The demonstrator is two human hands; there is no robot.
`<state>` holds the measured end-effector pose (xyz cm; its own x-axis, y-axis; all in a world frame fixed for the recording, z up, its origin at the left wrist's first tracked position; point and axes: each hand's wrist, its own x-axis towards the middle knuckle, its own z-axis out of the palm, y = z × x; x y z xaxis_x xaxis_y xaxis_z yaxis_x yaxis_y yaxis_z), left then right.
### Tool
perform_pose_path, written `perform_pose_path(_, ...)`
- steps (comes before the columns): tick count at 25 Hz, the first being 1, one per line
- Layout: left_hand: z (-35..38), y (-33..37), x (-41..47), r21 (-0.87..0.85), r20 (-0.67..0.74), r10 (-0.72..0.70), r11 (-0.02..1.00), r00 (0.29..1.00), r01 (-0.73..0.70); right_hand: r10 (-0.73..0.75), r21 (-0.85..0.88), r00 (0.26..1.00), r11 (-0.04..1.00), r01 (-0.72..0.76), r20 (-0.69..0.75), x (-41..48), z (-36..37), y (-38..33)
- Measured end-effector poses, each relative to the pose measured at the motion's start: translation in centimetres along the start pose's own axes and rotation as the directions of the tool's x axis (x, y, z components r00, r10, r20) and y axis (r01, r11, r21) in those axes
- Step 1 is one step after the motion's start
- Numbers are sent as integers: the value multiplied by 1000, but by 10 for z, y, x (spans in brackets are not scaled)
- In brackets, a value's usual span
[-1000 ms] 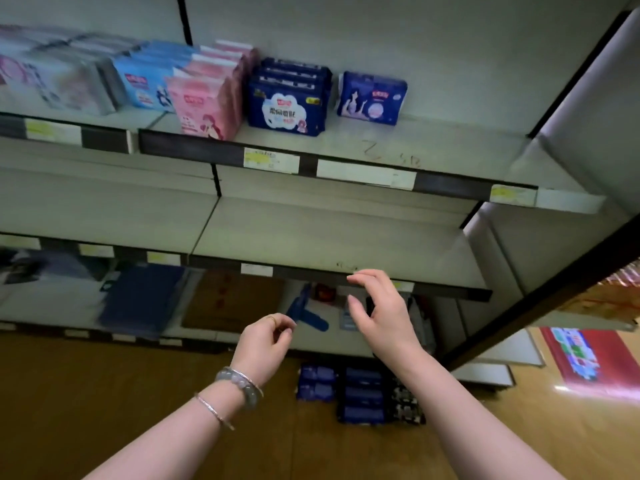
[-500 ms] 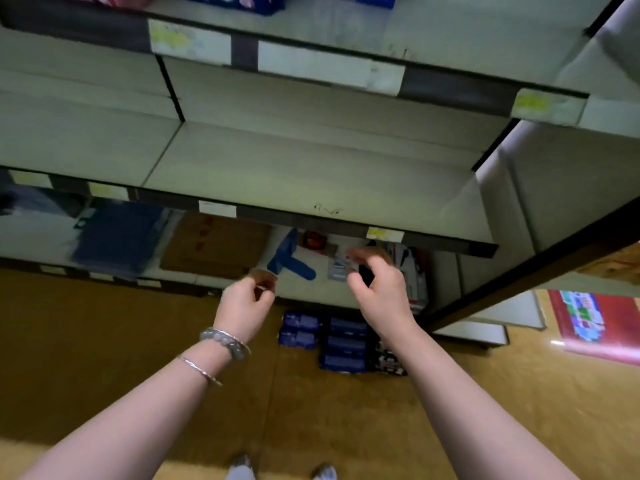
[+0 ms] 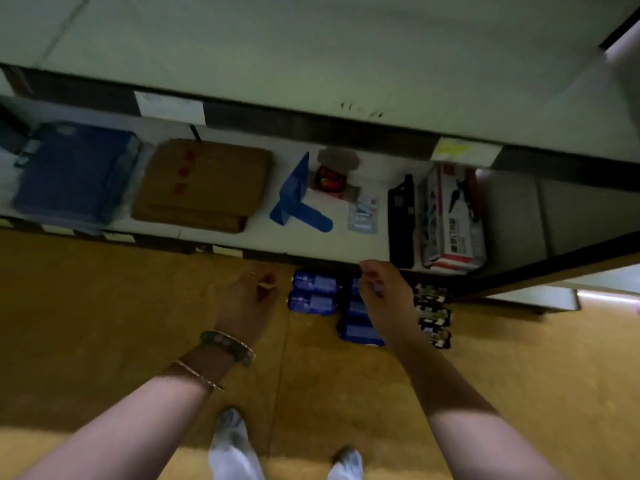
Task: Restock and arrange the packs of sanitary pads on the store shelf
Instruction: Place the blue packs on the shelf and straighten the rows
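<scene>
My left hand (image 3: pixel 249 303) and right hand (image 3: pixel 384 299) hang empty, fingers loosely curled, near the blue packs (image 3: pixel 313 296) lying on the floor (image 3: pixel 104 323) — grabbing 2 slick packs at once could drop 1, or I clip the shelf lip (image 3: pixel 311 129) when rising.

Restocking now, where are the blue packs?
Head view, centre: blue packs lie on the floor by the bottom shelf, under the right hand, left of dark packs.
</scene>
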<state>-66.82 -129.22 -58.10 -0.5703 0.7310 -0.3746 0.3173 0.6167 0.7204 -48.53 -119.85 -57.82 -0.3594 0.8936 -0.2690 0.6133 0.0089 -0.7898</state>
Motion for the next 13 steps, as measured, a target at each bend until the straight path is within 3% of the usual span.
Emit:
perform_pose_path(6,58,-103,73,90,28,93,991,995,-95,93,-116,988,990,-79,122,63,105,122)
perform_pose_path(13,149,-212,150,137,112,114,982,987,-129,136,-278,956,959,-61,259,134,197,250)
